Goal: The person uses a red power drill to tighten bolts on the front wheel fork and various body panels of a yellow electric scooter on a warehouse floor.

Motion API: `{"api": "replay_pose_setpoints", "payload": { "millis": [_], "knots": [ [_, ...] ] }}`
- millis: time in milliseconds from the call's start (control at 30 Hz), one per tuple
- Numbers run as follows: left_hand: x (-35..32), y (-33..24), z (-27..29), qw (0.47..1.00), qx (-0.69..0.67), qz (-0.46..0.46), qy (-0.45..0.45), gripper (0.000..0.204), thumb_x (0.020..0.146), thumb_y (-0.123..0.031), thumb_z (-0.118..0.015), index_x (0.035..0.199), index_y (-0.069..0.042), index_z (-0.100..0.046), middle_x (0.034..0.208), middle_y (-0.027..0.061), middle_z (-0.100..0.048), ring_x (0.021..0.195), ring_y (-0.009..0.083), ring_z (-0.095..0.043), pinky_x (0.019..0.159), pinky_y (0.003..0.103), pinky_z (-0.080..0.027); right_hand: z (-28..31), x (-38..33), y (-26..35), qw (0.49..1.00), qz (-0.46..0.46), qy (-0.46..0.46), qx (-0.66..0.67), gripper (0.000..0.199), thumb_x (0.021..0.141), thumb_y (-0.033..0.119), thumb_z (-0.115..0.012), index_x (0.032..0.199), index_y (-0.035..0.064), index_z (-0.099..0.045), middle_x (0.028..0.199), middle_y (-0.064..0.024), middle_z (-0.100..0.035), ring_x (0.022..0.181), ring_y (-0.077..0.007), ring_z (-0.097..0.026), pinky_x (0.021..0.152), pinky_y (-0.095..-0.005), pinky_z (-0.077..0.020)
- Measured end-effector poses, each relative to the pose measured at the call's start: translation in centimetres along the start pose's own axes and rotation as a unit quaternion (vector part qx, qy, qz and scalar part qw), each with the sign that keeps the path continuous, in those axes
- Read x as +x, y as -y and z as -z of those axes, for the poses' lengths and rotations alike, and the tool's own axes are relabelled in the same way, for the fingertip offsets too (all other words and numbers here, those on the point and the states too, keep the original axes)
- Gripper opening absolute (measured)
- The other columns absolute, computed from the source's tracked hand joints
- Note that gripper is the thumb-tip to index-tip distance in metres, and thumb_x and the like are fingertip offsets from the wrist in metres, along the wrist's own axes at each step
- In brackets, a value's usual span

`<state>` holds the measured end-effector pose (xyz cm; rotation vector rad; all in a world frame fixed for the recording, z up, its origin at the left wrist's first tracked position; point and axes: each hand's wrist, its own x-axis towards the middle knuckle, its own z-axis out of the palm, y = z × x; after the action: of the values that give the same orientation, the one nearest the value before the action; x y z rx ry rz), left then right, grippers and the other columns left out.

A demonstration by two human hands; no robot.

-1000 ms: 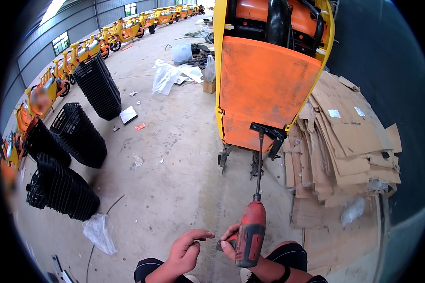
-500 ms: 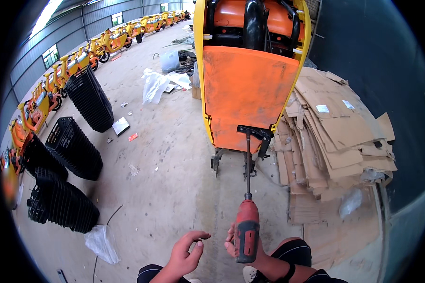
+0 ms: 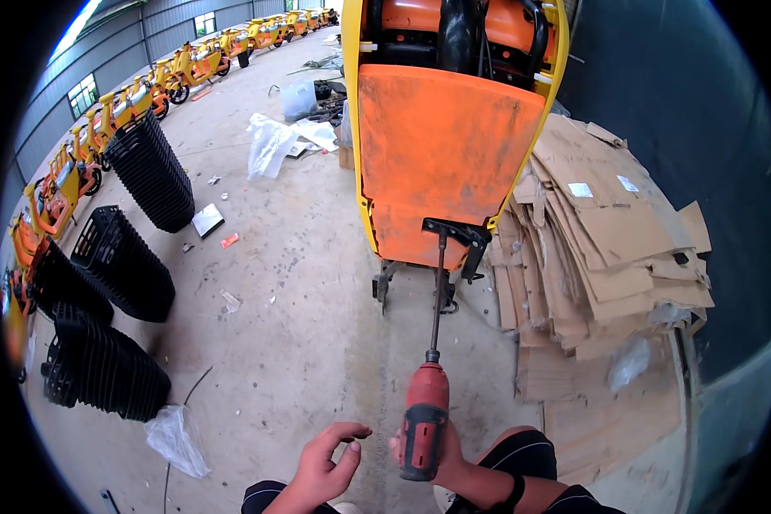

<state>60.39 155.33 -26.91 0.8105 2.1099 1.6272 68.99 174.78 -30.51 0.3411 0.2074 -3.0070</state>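
My right hand (image 3: 447, 454) is wrapped round the grip of a red and black cordless impact driver (image 3: 426, 420). From its chuck a long steel bit (image 3: 439, 300) runs up to a black bracket (image 3: 454, 231). This bracket lies at the lower edge of a scuffed orange panel (image 3: 445, 163), part of a yellow-framed vehicle body standing before me. Whether the bit's tip sits in a screw is too small to tell. To the left of the driver, my left hand (image 3: 327, 463) hovers with fingers half curled, thumb and forefinger apart, touching neither tool nor panel.
Flattened cardboard (image 3: 625, 223) is piled at the right, beside a dark wall (image 3: 677, 111). Stacks of black plastic baskets (image 3: 124, 265) stand at the left. Clear plastic wrap (image 3: 176, 441) and litter lie on the concrete floor. Yellow scooters (image 3: 184, 73) line the far left.
The view has shifted slightly, so everything sits a little further left and up. The driver leans a bit more, its bit still at the bracket. My left hand keeps much the same pose.
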Motion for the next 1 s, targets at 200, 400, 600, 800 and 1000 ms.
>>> {"api": "replay_pose_setpoints", "payload": {
  "millis": [200,400,600,800,1000],
  "knots": [
    [0.7,0.1,-0.2,1.000,0.003,0.005,0.008,0.024,0.092,0.000,-0.060,0.116,0.000,-0.066,0.108,0.0147,-0.071,0.100,0.0249,-0.069,0.089,0.034,-0.054,0.5,0.9,-1.6,0.950,0.096,-0.069,-0.288,0.042,0.080,0.012,-0.080,0.113,0.0063,-0.055,0.101,-0.0075,-0.063,0.090,-0.0218,-0.065,0.080,-0.0389,-0.0547],
    [0.7,1.8,0.3,1.000,0.028,0.015,0.003,0.026,0.090,0.001,-0.062,0.115,0.001,-0.065,0.107,0.0148,-0.071,0.098,0.0258,-0.069,0.088,0.035,-0.055,-2.0,2.4,-1.8,0.568,0.224,-0.155,-0.777,0.065,0.065,0.025,-0.091,0.114,0.0027,-0.056,0.103,-0.0142,-0.061,0.085,-0.0295,-0.065,0.075,-0.0384,-0.0521],
    [0.5,2.6,0.7,1.000,-0.012,-0.017,-0.007,0.026,0.089,0.003,-0.062,0.114,0.001,-0.066,0.108,0.0146,-0.071,0.098,0.0272,-0.069,0.087,0.036,-0.055,0.8,1.2,-4.8,0.824,0.151,-0.074,-0.540,0.057,0.071,0.020,-0.087,0.117,0.0052,-0.056,0.109,-0.0149,-0.064,0.101,-0.0310,-0.065,0.086,-0.0395,-0.0510],
    [0.5,1.5,1.2,1.000,0.025,-0.014,0.007,0.024,0.090,0.004,-0.061,0.113,0.001,-0.067,0.109,0.0145,-0.071,0.100,0.0266,-0.069,0.088,0.035,-0.055,0.4,0.7,-4.0,0.661,0.206,0.032,-0.721,0.060,0.067,0.019,-0.086,0.119,0.0079,-0.057,0.109,-0.0171,-0.064,0.103,-0.0367,-0.063,0.088,-0.0422,-0.0495],
    [-0.2,1.6,1.3,0.999,0.001,0.020,-0.029,0.022,0.091,0.004,-0.061,0.113,0.001,-0.067,0.109,0.0142,-0.071,0.100,0.0245,-0.069,0.089,0.035,-0.054,1.4,0.1,-3.8,0.763,0.177,-0.039,-0.620,0.042,0.083,0.013,-0.076,0.118,0.0086,-0.053,0.104,-0.0061,-0.063,0.096,-0.0220,-0.065,0.086,-0.0379,-0.0540]
  ]
}}
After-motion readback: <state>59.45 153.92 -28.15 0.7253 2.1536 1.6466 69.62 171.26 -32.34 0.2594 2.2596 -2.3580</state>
